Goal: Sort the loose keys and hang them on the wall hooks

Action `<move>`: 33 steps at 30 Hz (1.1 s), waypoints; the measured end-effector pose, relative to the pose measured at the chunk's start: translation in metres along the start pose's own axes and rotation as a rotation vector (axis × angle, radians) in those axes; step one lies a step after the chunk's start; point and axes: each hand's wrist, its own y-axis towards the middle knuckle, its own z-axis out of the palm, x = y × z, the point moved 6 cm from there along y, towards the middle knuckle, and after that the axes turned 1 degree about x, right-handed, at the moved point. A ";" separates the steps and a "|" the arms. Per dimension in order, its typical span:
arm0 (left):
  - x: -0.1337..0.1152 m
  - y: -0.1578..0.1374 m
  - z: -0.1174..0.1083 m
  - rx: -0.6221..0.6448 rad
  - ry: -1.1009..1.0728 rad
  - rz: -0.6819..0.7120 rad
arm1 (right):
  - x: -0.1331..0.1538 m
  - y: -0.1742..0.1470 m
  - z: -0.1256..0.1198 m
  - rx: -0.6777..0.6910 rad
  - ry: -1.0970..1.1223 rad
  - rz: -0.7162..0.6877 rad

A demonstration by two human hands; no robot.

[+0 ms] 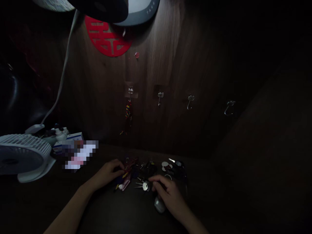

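On the dark surface, a row of keys and keychains lies in front of me. My left hand (109, 174) is at its left end, with curled thumb and fingertips closing on a keychain with coloured cords (126, 174); the exact grip is dim. A pinkish tag (125, 185) lies just below those fingers. My right hand (165, 190) pinches the edge of a bunch of keys (143, 186), whose metal blades point left. Beneath that palm sits a grey rounded object (159, 205), partly covered. Black key fobs (179, 167) and a pale round charm (165, 165) lie beyond it.
Along the wooden back panel are several metal hooks, among them an unused one (160, 97); a braided colourful keychain (128, 112) hangs from the leftmost. A white fan (26, 156), boxes (75, 136) and a cable (63, 68) stand left. Caps (138, 13) hang above.
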 end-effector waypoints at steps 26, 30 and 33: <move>-0.024 0.010 0.065 -0.011 -0.719 -0.255 | 0.014 0.001 -0.001 -0.110 -0.268 -0.331; -0.023 0.010 0.067 0.007 -0.811 -0.280 | 0.015 0.004 0.003 -0.123 -0.349 -0.283; -0.028 0.009 0.070 0.032 -0.853 -0.258 | 0.007 0.007 0.005 -0.203 -0.323 -0.194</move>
